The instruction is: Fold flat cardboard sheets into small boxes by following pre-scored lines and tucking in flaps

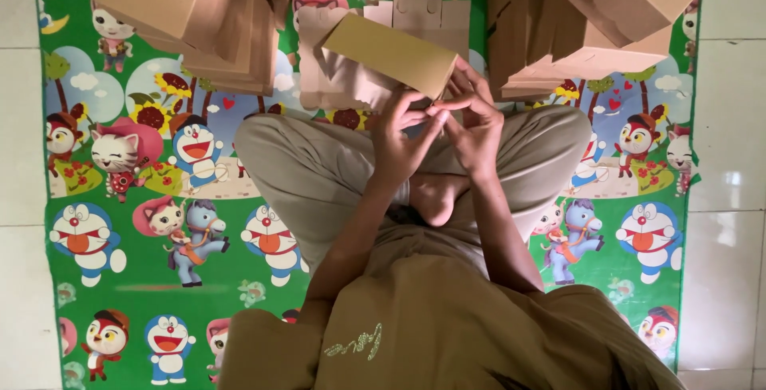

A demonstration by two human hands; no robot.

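Here I sit cross-legged on the cartoon play mat (144,278), and my two hands meet at one end of a small cardboard box (388,53) held up over my lap. The box is a long, narrow carton of plain brown board. Its long axis runs slantwise: the far end points up and to the left, away from me, and the near end comes down to the right into my fingers. The top face shows tilted, lighter than the rest.

My left hand (401,141) is curled shut on the box's near lower corner, thumb and fingertips pinching the board there. My right hand (477,123) is closed on that same end from the other side, fingers bent over the edge and touching the fingers of the left.

Just beyond the box, farther from me, lies an unfolded cardboard blank (415,17) with tabbed flaps, flat on the mat and partly hidden behind the box. To the left of the box stands a stack of folded boxes (199,15), leaning; to the right of it is another heap of boxes (590,15). Under the box, nearer to me, my bare foot (437,197) rests between my knees.
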